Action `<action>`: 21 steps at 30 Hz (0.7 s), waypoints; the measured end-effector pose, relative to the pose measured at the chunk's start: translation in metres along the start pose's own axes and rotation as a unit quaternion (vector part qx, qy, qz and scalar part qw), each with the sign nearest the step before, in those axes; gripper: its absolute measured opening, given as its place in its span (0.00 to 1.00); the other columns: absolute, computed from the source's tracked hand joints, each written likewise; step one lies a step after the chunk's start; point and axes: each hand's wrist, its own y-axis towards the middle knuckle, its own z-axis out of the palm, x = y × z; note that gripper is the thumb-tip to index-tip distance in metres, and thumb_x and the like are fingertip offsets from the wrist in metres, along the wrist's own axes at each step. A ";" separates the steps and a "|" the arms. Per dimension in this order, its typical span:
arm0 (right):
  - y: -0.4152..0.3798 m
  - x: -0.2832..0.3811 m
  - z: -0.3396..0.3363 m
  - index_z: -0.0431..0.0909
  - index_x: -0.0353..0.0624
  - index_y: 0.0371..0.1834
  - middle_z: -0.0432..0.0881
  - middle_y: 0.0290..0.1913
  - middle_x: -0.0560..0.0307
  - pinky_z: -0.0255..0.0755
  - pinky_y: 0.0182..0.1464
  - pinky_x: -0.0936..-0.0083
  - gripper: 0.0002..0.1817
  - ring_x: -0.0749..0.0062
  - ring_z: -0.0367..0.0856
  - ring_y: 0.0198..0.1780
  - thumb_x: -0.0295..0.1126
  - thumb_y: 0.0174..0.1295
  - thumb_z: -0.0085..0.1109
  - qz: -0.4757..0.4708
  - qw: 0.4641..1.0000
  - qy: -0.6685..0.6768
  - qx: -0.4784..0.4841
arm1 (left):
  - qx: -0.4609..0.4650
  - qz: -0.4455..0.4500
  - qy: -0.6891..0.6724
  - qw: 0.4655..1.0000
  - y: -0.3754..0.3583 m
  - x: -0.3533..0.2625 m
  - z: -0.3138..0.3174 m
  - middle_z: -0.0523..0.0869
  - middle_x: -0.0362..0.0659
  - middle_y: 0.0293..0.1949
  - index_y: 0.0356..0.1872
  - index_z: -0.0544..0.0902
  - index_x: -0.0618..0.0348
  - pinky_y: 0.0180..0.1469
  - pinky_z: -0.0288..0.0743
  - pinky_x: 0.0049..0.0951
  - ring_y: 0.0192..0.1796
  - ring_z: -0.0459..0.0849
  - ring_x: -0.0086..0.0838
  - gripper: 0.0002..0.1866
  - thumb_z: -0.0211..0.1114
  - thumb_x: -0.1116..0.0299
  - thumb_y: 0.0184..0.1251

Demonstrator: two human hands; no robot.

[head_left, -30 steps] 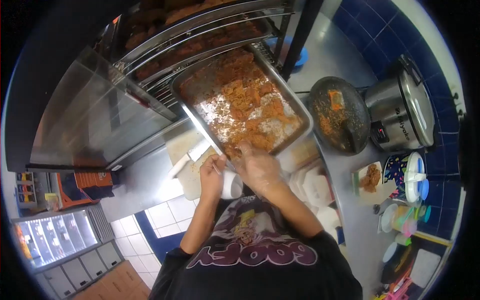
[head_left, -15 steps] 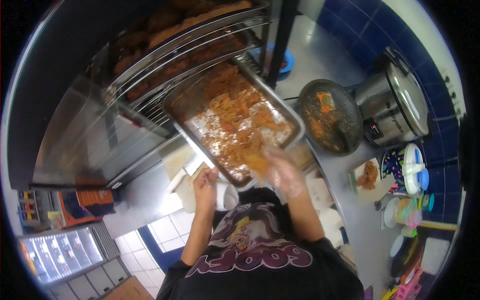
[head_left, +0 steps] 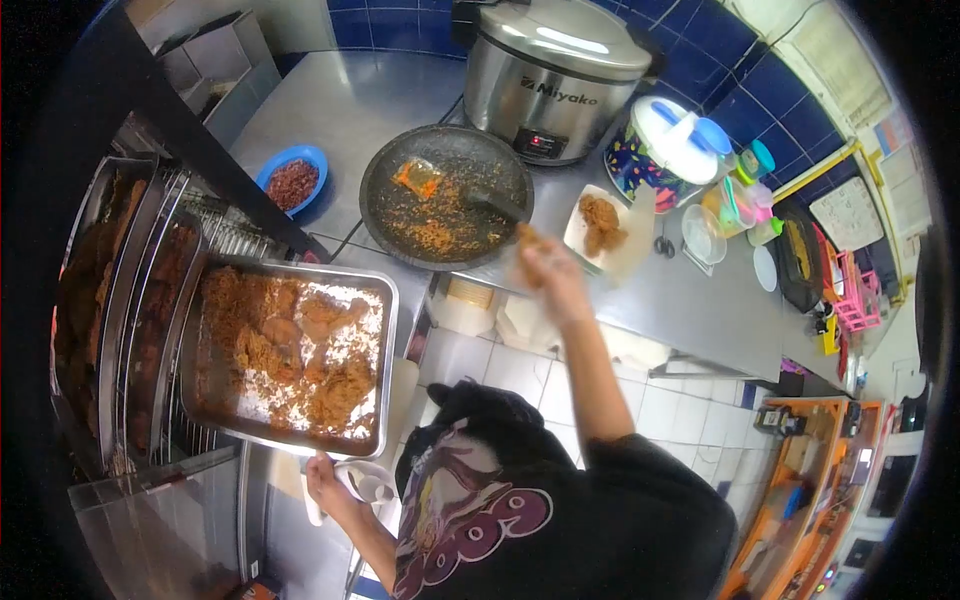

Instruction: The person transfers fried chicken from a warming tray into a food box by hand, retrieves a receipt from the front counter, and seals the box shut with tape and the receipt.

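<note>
My right hand (head_left: 552,280), blurred by motion, is over the counter's edge between the wok and the paper box. Its fingers are closed round a brown piece of fried chicken (head_left: 528,243). At the near rim of the metal tray (head_left: 388,340), my left hand (head_left: 325,482) is closed, its fingertips against the edge. Several pieces of fried chicken (head_left: 340,390) and loose crumbs lie in that tray, which sticks out of the rack. On the counter, an open white paper box (head_left: 575,235) holds fried chicken.
A dark wok (head_left: 375,215) with a ladle and an orange-brown mix stands beside a steel Miyako cooker (head_left: 560,80). A blue bowl (head_left: 318,170) is further left. Trays of food fill the rack (head_left: 125,330). A white mug (head_left: 375,482) is near my left hand.
My right hand has left the tray with a piece of chicken and moved over towards the paper box. The view has turned right. My left hand stays at the tray's rim.
</note>
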 end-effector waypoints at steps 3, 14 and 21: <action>0.053 -0.008 -0.066 0.77 0.36 0.55 0.85 0.49 0.43 0.80 0.51 0.67 0.17 0.57 0.85 0.49 0.30 0.66 0.63 -0.203 0.918 -0.301 -0.159 | 0.000 0.005 0.007 1.000 0.012 0.010 -0.010 0.77 0.36 0.32 0.36 0.79 0.59 0.37 0.72 0.25 0.35 0.76 0.22 0.05 0.63 0.71 0.73; 0.117 -0.013 -0.141 0.82 0.39 0.51 0.85 0.50 0.39 0.74 0.58 0.57 0.19 0.46 0.84 0.53 0.41 0.68 0.55 -0.196 0.746 -0.574 -0.274 | 0.004 0.029 0.008 1.000 0.009 0.003 -0.011 0.78 0.35 0.32 0.35 0.79 0.58 0.34 0.70 0.22 0.35 0.75 0.20 0.06 0.63 0.69 0.74; 0.168 0.022 -0.139 0.81 0.39 0.57 0.83 0.57 0.40 0.75 0.61 0.62 0.26 0.50 0.84 0.57 0.46 0.63 0.58 0.079 0.705 -0.689 -0.149 | 0.017 0.009 0.050 0.999 0.010 0.000 -0.012 0.79 0.27 0.33 0.35 0.79 0.47 0.34 0.62 0.20 0.36 0.73 0.13 0.07 0.68 0.59 0.70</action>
